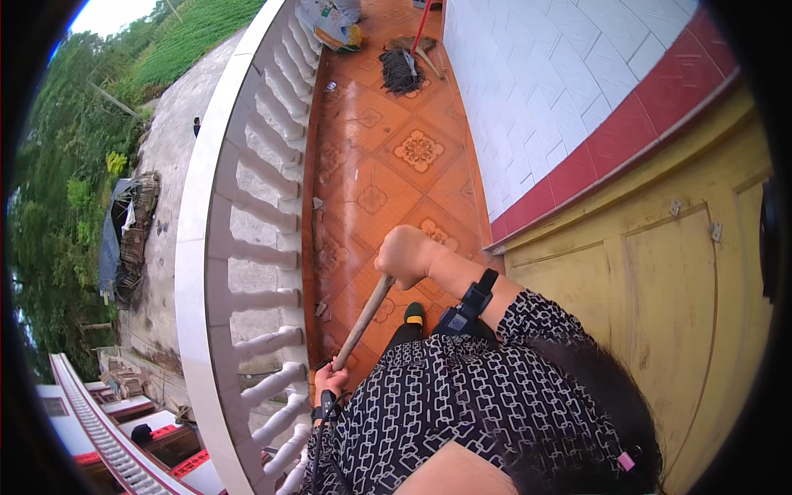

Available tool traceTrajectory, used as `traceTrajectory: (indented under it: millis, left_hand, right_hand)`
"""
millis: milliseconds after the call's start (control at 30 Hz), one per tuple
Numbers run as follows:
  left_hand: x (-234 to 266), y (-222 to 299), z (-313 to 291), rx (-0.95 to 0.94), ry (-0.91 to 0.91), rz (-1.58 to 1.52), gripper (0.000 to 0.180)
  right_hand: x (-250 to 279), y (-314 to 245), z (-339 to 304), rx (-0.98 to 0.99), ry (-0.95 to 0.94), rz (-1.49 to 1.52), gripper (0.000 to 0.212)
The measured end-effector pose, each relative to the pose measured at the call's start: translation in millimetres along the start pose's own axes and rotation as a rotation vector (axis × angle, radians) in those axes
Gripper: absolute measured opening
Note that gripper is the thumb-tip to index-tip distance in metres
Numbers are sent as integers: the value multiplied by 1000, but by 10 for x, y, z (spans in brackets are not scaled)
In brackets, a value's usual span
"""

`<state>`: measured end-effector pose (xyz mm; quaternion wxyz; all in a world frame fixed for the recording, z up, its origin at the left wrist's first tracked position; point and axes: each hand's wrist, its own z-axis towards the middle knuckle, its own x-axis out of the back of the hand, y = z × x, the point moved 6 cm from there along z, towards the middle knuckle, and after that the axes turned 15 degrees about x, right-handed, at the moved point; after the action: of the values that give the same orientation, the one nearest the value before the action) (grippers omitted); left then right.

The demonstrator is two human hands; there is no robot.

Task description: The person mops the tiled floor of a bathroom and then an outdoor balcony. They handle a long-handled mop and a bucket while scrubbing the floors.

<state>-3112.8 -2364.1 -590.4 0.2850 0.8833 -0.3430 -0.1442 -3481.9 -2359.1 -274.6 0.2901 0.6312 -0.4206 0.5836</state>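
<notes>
Across the front of my body slants a plain wooden pole (361, 327), light brown and worn. My right hand (406, 254) is closed in a fist round its upper end. Lower down and to the left, close to the balusters, my left hand (330, 383) is wrapped round the same pole. What the pole's lower end carries, if anything, is hidden behind my left hand and body. One dark shoe with a yellow patch (414, 314) shows on the tiles just beyond my torso.
A white balustrade (198, 239) runs along my left. To my right are a white-tiled wall (528, 91) and a yellow wooden door (652, 305). Ahead on the orange tiled floor (371, 157) lie a dark mop head (401, 73), a red pole (423, 26) and a bag (330, 23).
</notes>
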Motion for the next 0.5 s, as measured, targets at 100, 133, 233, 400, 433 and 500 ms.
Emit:
traceTrajectory:
  millis: [100,133,233,400,433,500]
  left_hand:
    - [-429,1335,255,125,-26,80,18]
    - [-375,1462,598,4,115,134,16]
    - [-494,2093,1474,36,15,-95,18]
    - [-685,3170,2960,165,-141,-710,20]
    - [-642,3219,3347,236,-181,-1039,20]
    - [-863,4135,3637,94,-52,-445,18]
  right_hand:
    - [103,1122,84,-40,-41,0,12]
    - [147,1459,151,-38,-43,-10,12]
    - [174,2534,182,-72,-55,22,12]
    - [262,4378,463,-20,6,48,11]
    - [376,4736,548,10,36,59,11]
    - [396,5581,693,-3,26,46,11]
